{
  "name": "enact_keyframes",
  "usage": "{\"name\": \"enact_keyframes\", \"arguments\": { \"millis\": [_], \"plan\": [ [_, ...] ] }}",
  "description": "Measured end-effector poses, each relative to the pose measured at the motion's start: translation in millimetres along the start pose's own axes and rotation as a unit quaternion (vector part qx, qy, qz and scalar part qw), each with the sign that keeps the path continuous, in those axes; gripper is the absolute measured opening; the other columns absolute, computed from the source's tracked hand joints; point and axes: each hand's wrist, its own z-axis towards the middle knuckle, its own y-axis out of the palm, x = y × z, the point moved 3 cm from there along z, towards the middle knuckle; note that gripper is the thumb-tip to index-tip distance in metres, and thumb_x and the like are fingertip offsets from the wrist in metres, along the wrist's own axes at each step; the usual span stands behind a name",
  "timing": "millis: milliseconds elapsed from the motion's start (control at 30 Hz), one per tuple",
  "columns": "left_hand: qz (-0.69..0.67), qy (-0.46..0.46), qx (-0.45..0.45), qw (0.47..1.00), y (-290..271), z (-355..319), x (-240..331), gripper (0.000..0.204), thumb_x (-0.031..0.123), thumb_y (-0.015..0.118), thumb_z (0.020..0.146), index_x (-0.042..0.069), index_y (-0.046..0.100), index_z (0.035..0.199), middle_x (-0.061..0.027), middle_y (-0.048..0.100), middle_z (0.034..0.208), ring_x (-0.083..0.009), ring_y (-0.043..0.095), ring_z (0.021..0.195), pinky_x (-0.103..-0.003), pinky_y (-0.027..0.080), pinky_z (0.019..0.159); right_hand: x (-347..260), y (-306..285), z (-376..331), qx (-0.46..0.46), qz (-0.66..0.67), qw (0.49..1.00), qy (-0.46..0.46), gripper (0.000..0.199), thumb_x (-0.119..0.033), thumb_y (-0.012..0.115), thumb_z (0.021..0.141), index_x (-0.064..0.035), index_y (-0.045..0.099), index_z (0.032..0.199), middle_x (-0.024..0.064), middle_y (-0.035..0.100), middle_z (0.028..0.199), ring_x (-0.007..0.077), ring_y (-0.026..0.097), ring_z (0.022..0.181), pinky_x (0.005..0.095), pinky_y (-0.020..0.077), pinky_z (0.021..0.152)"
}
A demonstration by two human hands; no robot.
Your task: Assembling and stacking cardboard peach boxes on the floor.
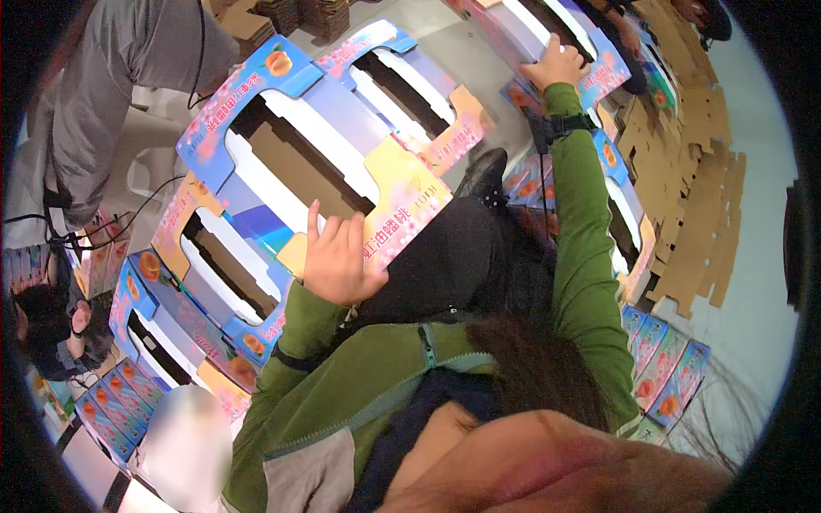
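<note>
A printed peach carton (299, 162), blue at one end and yellow at the other, lies tilted before me with white inner flaps around a long opening. My left hand (338, 261) grips its near edge beside the yellow end, index finger stretched out and the other fingers bent. My right arm reaches far out to the upper right. There my right hand (556, 67) is closed on the edge of a second carton (522, 30) of the same kind, also with white flaps. The undersides of both cartons are hidden.
More cartons stand close by: one behind (410, 85), one at the left (227, 265). Flat brown cardboard (684, 197) is stacked at the right. A person in grey (162, 51) stands at upper left; another person's hand (79, 318) shows at far left. Black cables (128, 209) hang there.
</note>
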Motion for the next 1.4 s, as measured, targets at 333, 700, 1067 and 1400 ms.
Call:
{"name": "enact_keyframes", "arguments": {
  "millis": [333, 700, 1067, 1400],
  "plan": [
    [0.027, -0.011, -0.06, 0.998, 3.1, -4.4, 10.1, 0.078, 0.038, 0.075, 0.058, -0.006, 0.049, 0.117, -0.0173, 0.059, 0.098, -0.0333, 0.054, 0.096, -0.054, 0.017, 0.112, 84.2, -184.3, -99.5, 0.092, 0.172, 0.964, -0.181, 0.095, -0.036, 0.085, 0.051, -0.0026, 0.048, 0.131, 0.0185, 0.048, 0.118, 0.0367, 0.048, 0.107, 0.0426, 0.0408, 0.092],
    [0.094, 0.002, -0.058, 0.994, 13.7, -9.7, 15.1, 0.084, 0.042, 0.076, 0.059, -0.004, 0.046, 0.123, -0.017, 0.061, 0.103, -0.0324, 0.054, 0.102, -0.056, 0.017, 0.111, 284.5, -222.3, -244.4, 0.002, 0.207, 0.966, -0.153, 0.095, -0.027, 0.087, 0.051, -0.0141, 0.047, 0.137, 0.0141, 0.053, 0.121, 0.0332, 0.05, 0.114, 0.0414, 0.0383, 0.099],
    [0.235, -0.088, -0.058, 0.966, 20.3, -18.7, 42.3, 0.094, 0.046, 0.073, 0.069, -0.001, 0.034, 0.14, -0.0213, 0.043, 0.135, -0.0398, 0.032, 0.133, -0.064, 0.017, 0.108, 338.8, -145.9, -332.0, -0.036, 0.238, 0.968, -0.069, 0.097, -0.023, 0.085, 0.048, -0.0157, 0.048, 0.138, 0.0118, 0.05, 0.12, 0.0332, 0.047, 0.114, 0.0406, 0.0365, 0.101],
    [-0.003, 0.177, 0.043, 0.983, 43.6, 35.2, 167.1, 0.08, 0.027, 0.074, 0.079, -0.005, 0.031, 0.139, -0.0292, 0.034, 0.141, -0.0445, 0.031, 0.132, -0.049, 0.029, 0.108, 363.5, -129.1, -340.7, 0.02, 0.181, 0.98, -0.078, 0.096, -0.032, 0.086, 0.051, -0.022, 0.046, 0.139, 0.0116, 0.052, 0.12, 0.0347, 0.049, 0.112, 0.0436, 0.0385, 0.097]
  ]
}}
